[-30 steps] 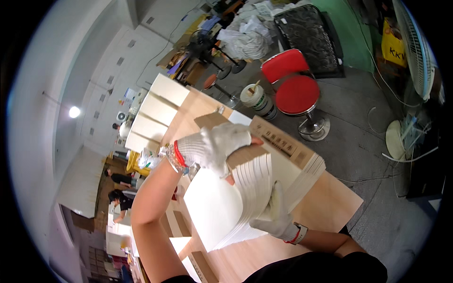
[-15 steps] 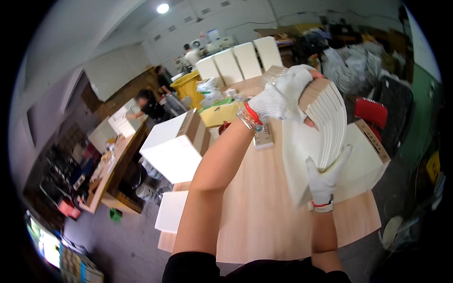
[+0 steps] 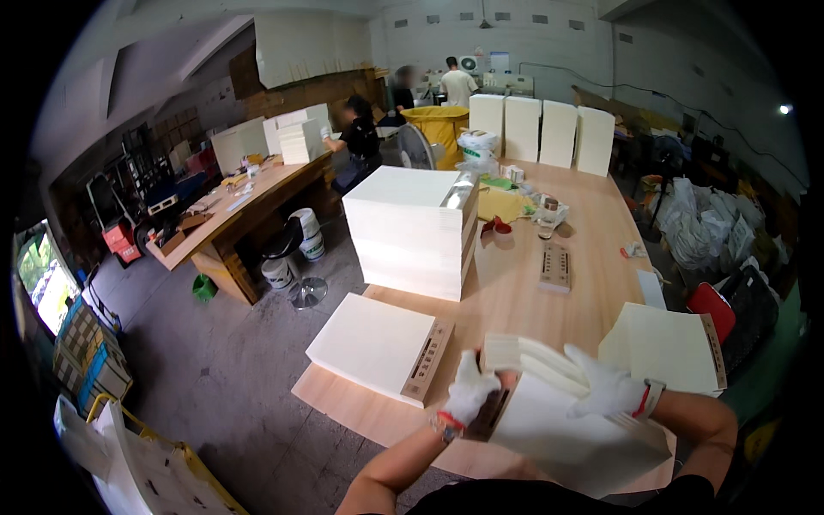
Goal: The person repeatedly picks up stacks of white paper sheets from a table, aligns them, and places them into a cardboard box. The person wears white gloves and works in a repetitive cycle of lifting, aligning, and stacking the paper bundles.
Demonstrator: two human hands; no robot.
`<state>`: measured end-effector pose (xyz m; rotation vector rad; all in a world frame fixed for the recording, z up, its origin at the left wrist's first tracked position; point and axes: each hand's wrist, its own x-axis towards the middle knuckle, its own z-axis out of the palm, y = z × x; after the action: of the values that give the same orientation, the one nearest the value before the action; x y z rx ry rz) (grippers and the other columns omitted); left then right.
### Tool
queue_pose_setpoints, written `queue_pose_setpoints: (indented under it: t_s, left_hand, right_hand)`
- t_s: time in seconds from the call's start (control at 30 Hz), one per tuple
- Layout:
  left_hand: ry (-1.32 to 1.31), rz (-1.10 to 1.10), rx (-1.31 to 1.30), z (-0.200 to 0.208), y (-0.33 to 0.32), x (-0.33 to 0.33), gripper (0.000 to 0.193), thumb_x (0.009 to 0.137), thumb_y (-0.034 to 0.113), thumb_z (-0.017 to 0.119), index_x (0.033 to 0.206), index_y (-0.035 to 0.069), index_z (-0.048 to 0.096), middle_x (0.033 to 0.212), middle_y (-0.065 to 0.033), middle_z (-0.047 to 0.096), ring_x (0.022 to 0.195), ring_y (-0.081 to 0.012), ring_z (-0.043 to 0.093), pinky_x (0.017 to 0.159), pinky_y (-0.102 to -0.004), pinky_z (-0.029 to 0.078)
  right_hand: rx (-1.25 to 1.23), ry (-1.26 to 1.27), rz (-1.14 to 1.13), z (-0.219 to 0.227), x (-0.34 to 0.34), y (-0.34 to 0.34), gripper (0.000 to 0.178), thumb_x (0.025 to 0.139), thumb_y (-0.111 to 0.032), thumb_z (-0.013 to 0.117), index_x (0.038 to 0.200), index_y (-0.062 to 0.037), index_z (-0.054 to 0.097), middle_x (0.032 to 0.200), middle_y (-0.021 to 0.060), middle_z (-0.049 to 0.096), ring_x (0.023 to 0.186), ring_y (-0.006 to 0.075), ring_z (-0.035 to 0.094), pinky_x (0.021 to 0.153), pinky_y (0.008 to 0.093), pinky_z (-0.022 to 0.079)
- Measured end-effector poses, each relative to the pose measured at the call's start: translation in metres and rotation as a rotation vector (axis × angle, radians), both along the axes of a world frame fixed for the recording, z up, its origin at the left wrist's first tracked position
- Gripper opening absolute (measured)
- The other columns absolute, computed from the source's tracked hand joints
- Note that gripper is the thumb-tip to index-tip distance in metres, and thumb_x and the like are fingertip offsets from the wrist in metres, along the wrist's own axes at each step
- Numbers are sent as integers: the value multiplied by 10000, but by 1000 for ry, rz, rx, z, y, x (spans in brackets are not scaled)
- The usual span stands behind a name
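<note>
In front of me is a bent stack of cream-white paper pads [image 3: 558, 427] with a brown printed strip along one end. My left hand [image 3: 475, 390], in a white glove with bare fingertips, is closed around the brown end. Across the pads, my gloved right hand [image 3: 605, 382] grips their far side, thumb over the top sheet and fingers along the curved, fanned layers; some fingertips are hard to make out. To the left lies a low stack of the same pads [image 3: 373, 343], its brown strip facing right. Another pad stack [image 3: 661, 348] sits beyond my right hand.
A tall pad stack [image 3: 403, 232] stands at the table's left edge. Farther back are a small brown-topped block [image 3: 555, 266], a tape roll [image 3: 498, 230], a glass jar [image 3: 548, 219] and several upright white stacks [image 3: 522, 129]. Other people work beyond, near a yellow bin [image 3: 438, 129].
The held pads have come down from upright at the right to low in front of me. Both hands moved with them, the left towards the left. My view has turned and levelled.
</note>
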<state>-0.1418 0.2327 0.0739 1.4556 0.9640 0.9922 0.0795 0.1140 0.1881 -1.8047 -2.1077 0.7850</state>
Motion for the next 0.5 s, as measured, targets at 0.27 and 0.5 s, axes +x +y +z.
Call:
queue_pose_setpoints:
  t_s: [0.27,0.5]
  left_hand:
    - [-182,-180,145,-81,-69,-57,1011,524,254,885,1285,-15,276,1208,-147,432,1095,-240,478,935,-362,416]
    - [309,-417,254,-64,-63,-80,897,556,291,865,1238,8,354,1132,-120,489,1097,-213,489,932,-337,403]
  right_hand:
    - [119,-145,139,-55,-24,-48,898,632,-332,726,1307,66,288,1169,266,478,1046,392,499,907,423,406]
    - [-1,-212,-43,-57,42,-137,927,509,-298,825,1256,18,375,1135,230,507,1020,380,508,859,438,432]
